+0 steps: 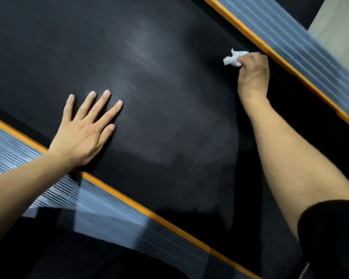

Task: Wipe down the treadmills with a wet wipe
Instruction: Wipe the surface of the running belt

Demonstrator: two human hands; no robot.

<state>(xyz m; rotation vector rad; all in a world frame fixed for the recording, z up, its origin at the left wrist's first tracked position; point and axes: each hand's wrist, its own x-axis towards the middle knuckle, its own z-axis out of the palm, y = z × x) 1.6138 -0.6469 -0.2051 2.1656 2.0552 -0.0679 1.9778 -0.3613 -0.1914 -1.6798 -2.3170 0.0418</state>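
Treadmill belt [159, 97], black and finely textured, filled most of the view and ran on a slant, with a paler sheen across its middle. Along each long side of the belt lay a thin orange strip [141, 206], and outside each strip a ribbed grey side rail [101, 200]; the second rail [302, 49] lay along the belt's far edge, at the upper right of the picture.

The wet wipe [233, 58], white and crumpled into a small wad, sat on the belt just beside the far orange strip. The right hand [253, 74] gripped it, fingers curled down around the wad so that only its loose end stuck out past the knuckles. Whether the wipe pressed firmly on the belt could not be told. The right forearm reached in across the belt, with a black sleeve [330, 238] at its upper end.

The left hand [85, 133] lay palm down on the belt near the orange strip on the near side, fingers straight and spread apart, the wrist crossing that strip and the near rail. The two hands were well apart, with bare belt between them.

A patch of pale floor [338, 27] showed beyond the far rail.
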